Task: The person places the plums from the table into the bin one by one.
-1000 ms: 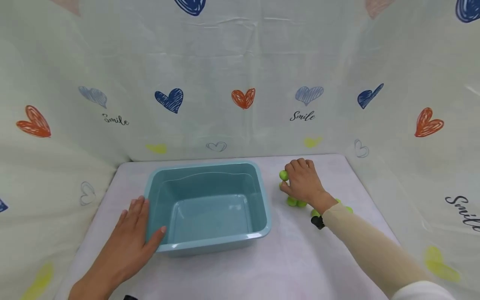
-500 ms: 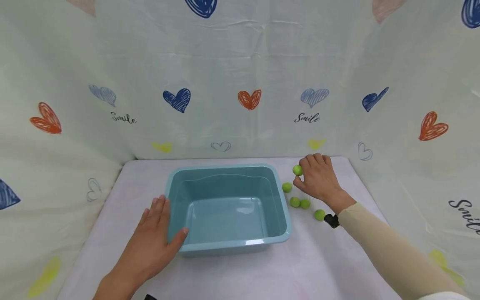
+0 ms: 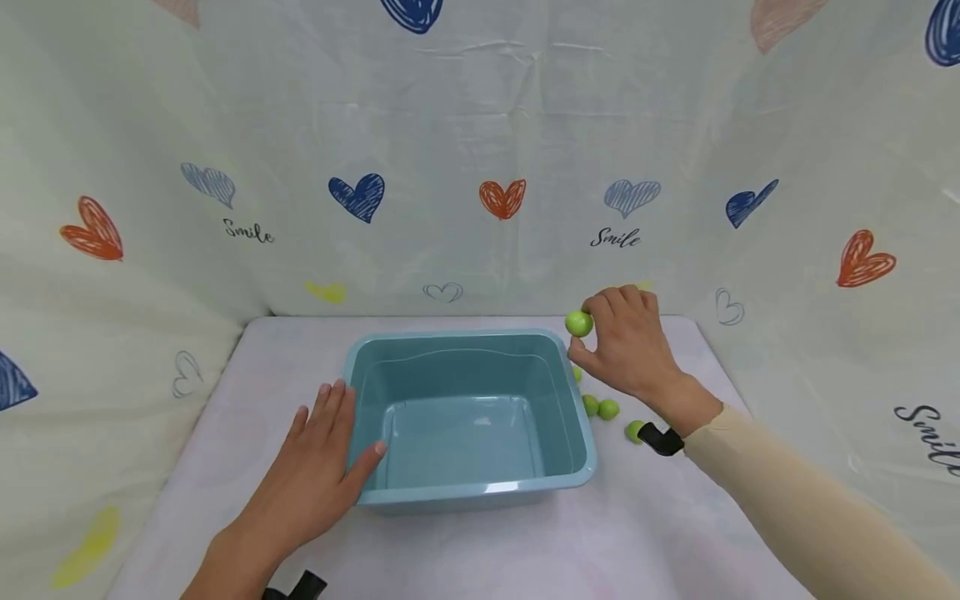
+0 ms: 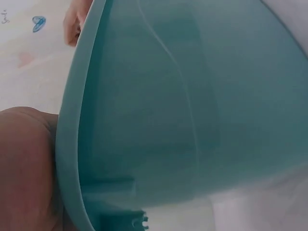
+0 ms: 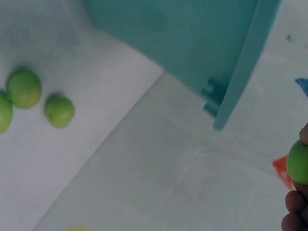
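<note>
Slid rightward, the smooth plastic basin lies long axis left-right, the straight-fingered left hand against its left side; near its far right corner, the right hand pinches a round green fruit.

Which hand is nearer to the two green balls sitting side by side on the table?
Right. The right hand is close to the two green balls, pinching another green ball; the left hand is across the blue tub from them, at its left edge.
</note>
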Action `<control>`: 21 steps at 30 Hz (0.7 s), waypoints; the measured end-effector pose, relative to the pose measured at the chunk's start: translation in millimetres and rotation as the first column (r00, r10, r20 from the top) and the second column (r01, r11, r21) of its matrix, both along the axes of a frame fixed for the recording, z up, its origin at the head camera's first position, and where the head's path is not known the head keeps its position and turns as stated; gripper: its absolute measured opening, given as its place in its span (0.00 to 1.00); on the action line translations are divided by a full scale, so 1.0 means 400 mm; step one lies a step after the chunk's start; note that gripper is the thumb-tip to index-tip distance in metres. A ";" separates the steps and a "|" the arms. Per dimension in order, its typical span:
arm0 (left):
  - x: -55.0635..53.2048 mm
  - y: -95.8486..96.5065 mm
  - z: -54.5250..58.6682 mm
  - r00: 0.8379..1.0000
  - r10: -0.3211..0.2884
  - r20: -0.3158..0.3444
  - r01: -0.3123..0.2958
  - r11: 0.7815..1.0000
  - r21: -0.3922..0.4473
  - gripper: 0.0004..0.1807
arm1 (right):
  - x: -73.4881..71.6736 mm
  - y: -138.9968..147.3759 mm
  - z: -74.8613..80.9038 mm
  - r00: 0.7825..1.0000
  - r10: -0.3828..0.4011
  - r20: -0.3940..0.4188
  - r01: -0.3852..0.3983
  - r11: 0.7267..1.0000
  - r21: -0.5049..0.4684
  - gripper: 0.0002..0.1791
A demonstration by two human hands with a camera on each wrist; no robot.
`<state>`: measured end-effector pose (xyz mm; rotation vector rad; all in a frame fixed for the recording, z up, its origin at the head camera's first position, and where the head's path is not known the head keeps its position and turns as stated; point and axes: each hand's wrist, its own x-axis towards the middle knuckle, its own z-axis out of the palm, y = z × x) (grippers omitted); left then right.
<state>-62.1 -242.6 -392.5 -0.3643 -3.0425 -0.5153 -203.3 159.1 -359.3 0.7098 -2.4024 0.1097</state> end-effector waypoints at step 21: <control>-0.023 0.020 -0.021 1.000 0.008 -0.010 -0.009 0.999 -0.035 0.53 | 0.078 -0.238 -0.102 0.857 0.465 0.222 -0.515 0.753 0.409 0.15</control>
